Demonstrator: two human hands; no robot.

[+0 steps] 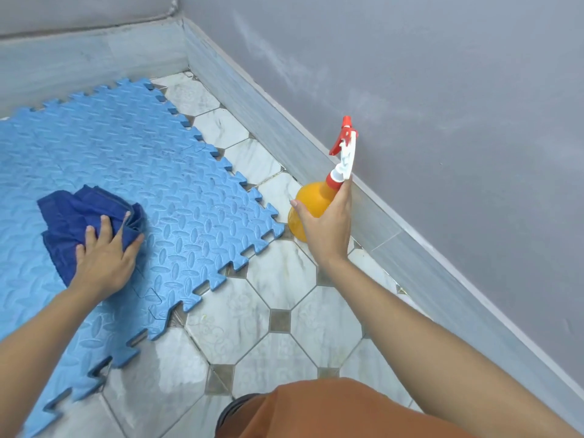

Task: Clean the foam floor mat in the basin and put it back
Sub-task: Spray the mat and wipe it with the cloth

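A light blue foam floor mat (177,191) of interlocking tiles lies flat on the tiled floor, filling the left half of the view. A crumpled dark blue cloth (72,216) rests on it, and my left hand (106,260) presses down on the cloth's near edge with fingers spread. Right of the mat's corner, my right hand (325,229) grips an orange spray bottle (308,203) with a red and white trigger head, held upright just above or on the floor. No basin is in view.
White marble-pattern floor tiles (284,311) run between the mat and a grey skirting board (363,191) under a grey wall on the right. Another skirting runs along the back. My knee in orange cloth (331,412) fills the bottom middle.
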